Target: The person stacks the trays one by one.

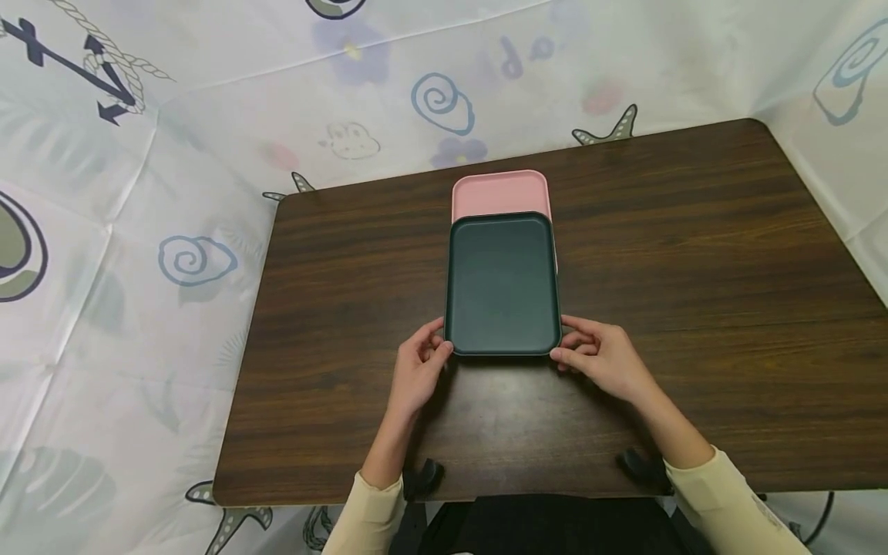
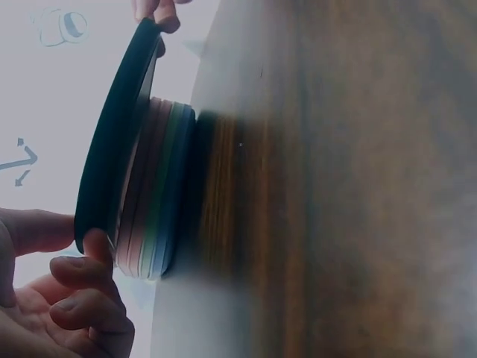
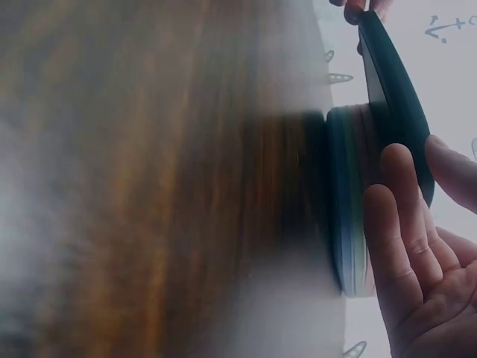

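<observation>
A dark green rectangular tray (image 1: 502, 285) with a low rim is held between both hands by its near corners. My left hand (image 1: 415, 374) pinches the near left corner, thumb at the top rim and fingers below. At the near right corner my right hand (image 1: 610, 366) grips in the same way. Under the green tray, a pink tray (image 1: 501, 194) shows at its far end. Both wrist views show it topping a stack of trays (image 2: 153, 194) with pink, green and blue edges. The dark tray is tilted over this stack; its near end is raised off it.
The stack stands on a dark brown wood-grain table (image 1: 347, 308) with rounded corners. Two black curved pieces (image 1: 425, 478) sit at the table's front edge near the forearms. A white printed curtain (image 1: 277, 100) hangs behind and at the sides.
</observation>
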`<state>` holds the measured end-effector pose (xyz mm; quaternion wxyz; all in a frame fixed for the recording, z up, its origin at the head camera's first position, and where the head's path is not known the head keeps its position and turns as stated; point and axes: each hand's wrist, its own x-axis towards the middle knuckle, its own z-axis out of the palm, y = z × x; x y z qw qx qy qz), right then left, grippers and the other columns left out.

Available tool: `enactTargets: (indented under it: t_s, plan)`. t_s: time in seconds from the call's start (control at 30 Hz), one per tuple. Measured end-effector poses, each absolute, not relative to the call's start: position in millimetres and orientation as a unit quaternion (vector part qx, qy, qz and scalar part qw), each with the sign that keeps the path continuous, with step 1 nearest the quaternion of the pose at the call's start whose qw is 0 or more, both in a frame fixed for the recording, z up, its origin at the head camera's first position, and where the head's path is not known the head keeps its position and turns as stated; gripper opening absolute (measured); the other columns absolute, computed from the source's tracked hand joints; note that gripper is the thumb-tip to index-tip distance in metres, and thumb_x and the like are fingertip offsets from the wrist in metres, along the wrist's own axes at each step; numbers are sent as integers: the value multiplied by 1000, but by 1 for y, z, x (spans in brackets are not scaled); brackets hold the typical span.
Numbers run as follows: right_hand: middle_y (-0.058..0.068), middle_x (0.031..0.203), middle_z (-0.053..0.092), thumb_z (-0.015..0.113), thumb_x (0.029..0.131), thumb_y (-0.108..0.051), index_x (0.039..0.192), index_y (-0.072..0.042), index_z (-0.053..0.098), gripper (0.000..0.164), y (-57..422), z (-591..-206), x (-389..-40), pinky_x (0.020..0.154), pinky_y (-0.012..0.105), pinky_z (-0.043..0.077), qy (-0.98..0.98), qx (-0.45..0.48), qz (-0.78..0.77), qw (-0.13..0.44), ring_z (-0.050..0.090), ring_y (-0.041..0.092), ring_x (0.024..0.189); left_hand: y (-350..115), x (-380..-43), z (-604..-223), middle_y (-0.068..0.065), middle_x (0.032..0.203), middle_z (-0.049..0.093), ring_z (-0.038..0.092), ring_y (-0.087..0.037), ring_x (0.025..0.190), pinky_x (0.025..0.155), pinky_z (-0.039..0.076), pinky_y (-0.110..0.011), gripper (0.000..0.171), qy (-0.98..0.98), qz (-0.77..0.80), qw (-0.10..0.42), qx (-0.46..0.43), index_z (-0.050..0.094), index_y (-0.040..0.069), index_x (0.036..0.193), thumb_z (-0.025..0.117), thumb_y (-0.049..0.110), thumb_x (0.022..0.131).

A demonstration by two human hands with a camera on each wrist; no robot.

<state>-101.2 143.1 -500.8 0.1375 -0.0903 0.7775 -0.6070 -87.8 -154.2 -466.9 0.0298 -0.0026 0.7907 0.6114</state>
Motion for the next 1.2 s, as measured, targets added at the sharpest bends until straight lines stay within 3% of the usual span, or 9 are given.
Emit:
enactTargets:
  t_s: [0.93, 1.07, 1.2]
  plan:
    - [23, 100, 67, 71, 90, -9, 143, 4, 46, 60, 138, -498, -144, 64, 28, 56, 775, -67, -622, 88, 71, 29, 71, -142, -134, -466, -12, 86, 55, 45, -9, 54, 53, 40, -21, 39, 800, 599, -18, -14, 56, -8, 132, 57, -3, 94]
    - [25, 100, 67, 69, 91, -4, 141, 7, 45, 57, 134, -486, -146, 63, 34, 56, 787, -68, -607, 85, 69, 38, 73, -139, -136, -463, -13, 87, 55, 47, -14, 57, 55, 39, -22, 39, 808, 588, -24, -19, 56, -7, 133, 56, -1, 95]
    - [24, 99, 67, 69, 91, -5, 141, 8, 45, 57, 133, -482, -149, 62, 37, 56, 797, -70, -595, 78, 69, 38, 73, -141, -144, -474, -14, 87, 56, 47, -15, 57, 55, 39, -24, 39, 814, 580, -34, -19, 57, -2, 134, 57, 2, 95]
